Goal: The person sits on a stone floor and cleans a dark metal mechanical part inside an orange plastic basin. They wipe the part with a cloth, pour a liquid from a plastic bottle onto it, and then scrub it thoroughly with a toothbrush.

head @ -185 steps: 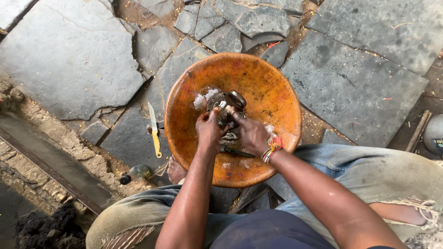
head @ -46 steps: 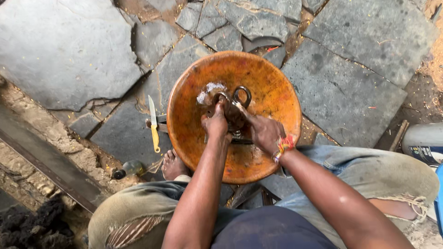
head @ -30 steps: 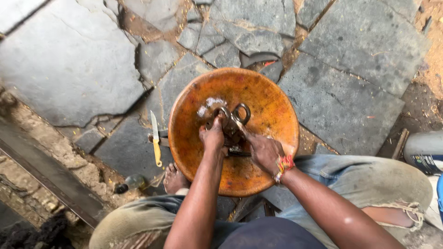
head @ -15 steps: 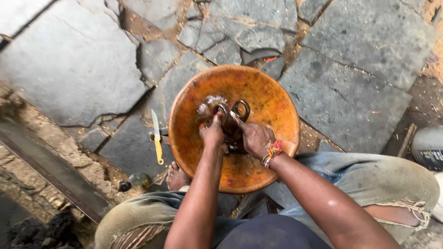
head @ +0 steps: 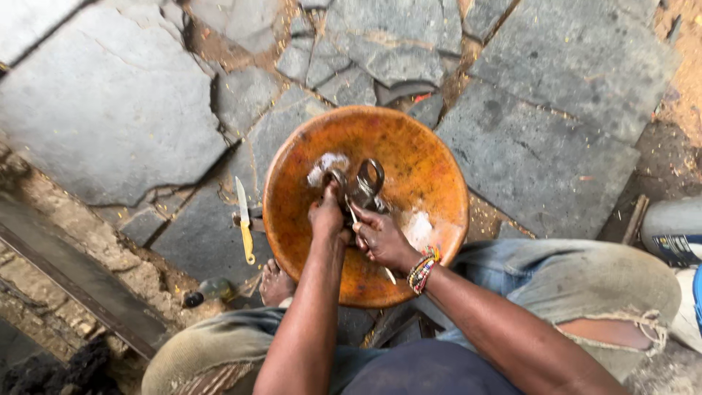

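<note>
Crouching over the round orange basin (head: 428, 157), you have both hands inside it: left hand (head: 327, 218) and right hand (head: 382, 238) closed on dark metal scissors (head: 363, 184), loops upward, beside white suds (head: 326, 162). A yellow-handled knife (head: 244, 220) lies just left on open stone paving (head: 102, 110).

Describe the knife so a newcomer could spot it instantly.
Find the round orange bowl on the grey stone paving. Just outside its left rim, a small knife lies flat on the stones. Its yellow handle and pale blade set it apart from the dark scissors inside the bowl.
</note>
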